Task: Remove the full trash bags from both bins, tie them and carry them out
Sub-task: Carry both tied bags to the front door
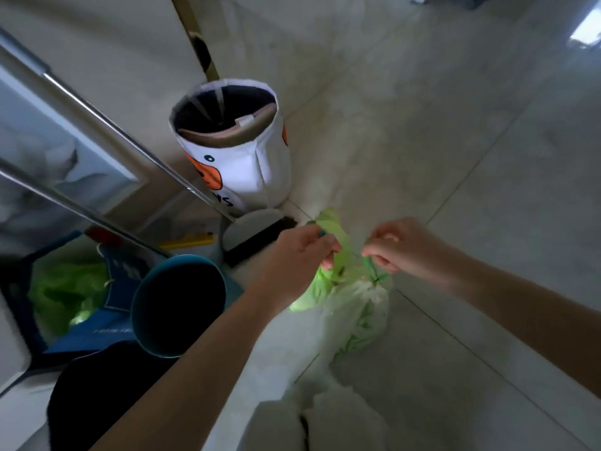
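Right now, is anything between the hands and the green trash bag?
No. Both hands are already on it: the left hand grips the green trash bag at its top, and the right hand pinches its green drawstring. Nothing sits between them.

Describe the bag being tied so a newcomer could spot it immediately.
Start at the tall white fabric bin with the orange duck print; on the pale tiled floor just in front of it sits a light green plastic trash bag. Unlike the loose green bag in the blue bin, both hands pull its green drawstrings.

One head-worn wide-angle view looks steeply down, close over both forearms, onto the tiled floor (pixel 455 157)
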